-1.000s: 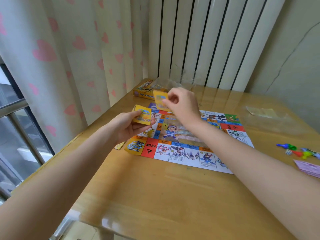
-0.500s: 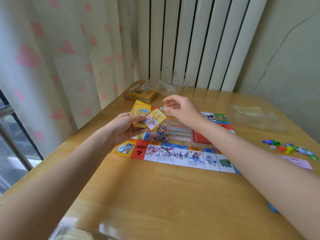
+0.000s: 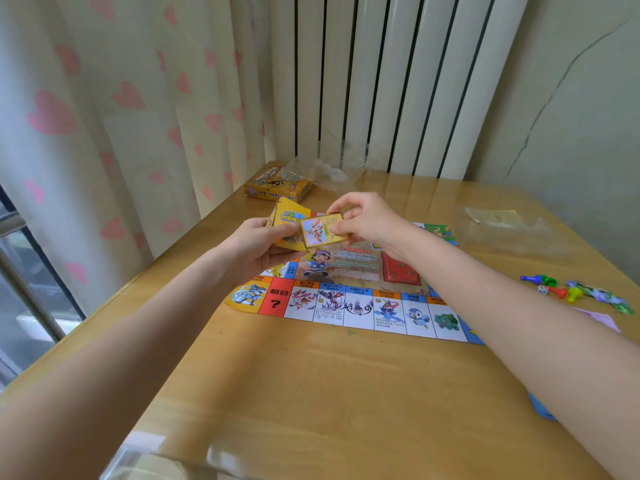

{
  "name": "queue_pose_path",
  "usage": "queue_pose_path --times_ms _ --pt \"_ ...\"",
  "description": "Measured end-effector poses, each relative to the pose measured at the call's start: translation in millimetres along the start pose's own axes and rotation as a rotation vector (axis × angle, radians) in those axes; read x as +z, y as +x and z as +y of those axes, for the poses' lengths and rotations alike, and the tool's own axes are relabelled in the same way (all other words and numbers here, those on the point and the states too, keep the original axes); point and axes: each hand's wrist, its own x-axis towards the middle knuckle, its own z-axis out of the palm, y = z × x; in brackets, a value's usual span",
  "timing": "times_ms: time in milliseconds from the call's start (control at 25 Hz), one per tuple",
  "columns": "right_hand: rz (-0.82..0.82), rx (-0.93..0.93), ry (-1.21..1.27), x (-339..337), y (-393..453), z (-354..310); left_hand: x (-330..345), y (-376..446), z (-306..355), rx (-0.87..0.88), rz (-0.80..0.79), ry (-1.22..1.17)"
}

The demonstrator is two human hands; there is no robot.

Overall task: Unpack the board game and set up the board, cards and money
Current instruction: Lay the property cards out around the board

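The colourful game board (image 3: 360,306) lies unfolded on the wooden table (image 3: 311,393). Above its far left corner my left hand (image 3: 256,247) grips a stack of yellow cards (image 3: 289,216). My right hand (image 3: 367,220) pinches a single card (image 3: 320,230), picture side up, and holds it against the front of that stack. A red pile of cards (image 3: 401,271) rests on the board's middle, partly hidden by my right forearm. Plastic pawns and a white die (image 3: 571,292) lie at the right, with pale purple paper money (image 3: 599,318) beside them.
The yellow game box (image 3: 277,187) stands at the table's far left corner with crumpled clear wrap (image 3: 325,168) next to it. Another clear plastic bag (image 3: 512,230) lies at the far right. A heart-patterned curtain hangs along the left edge; a blue piece (image 3: 540,408) shows under my right forearm.
My right hand came back from the board's far side and now holds a single card against the stack in my left hand. The view shifted slightly.
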Motion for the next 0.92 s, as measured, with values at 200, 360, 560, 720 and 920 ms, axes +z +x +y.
queue_pose_path --times_ms 200,360,560,720,920 --pt "-0.216 -0.035 -0.235 -2.1 -11.9 5.3 3.3 -0.7 -2.6 -0.003 -0.006 0.218" --pt "-0.296 0.051 -0.060 -1.8 -14.6 14.1 5.4 2.0 -5.3 -0.010 -0.001 0.278" --pt "-0.387 0.133 -0.083 -7.3 -14.7 20.7 -4.0 11.2 -8.8 -0.064 0.120 0.204" --pt "-0.155 0.127 0.151 -2.5 -6.0 26.1 -8.3 13.5 -7.5 -0.142 0.112 0.152" --pt "0.142 0.124 0.166 24.3 15.0 27.7 -0.3 18.5 -3.6 -0.121 0.066 0.103"
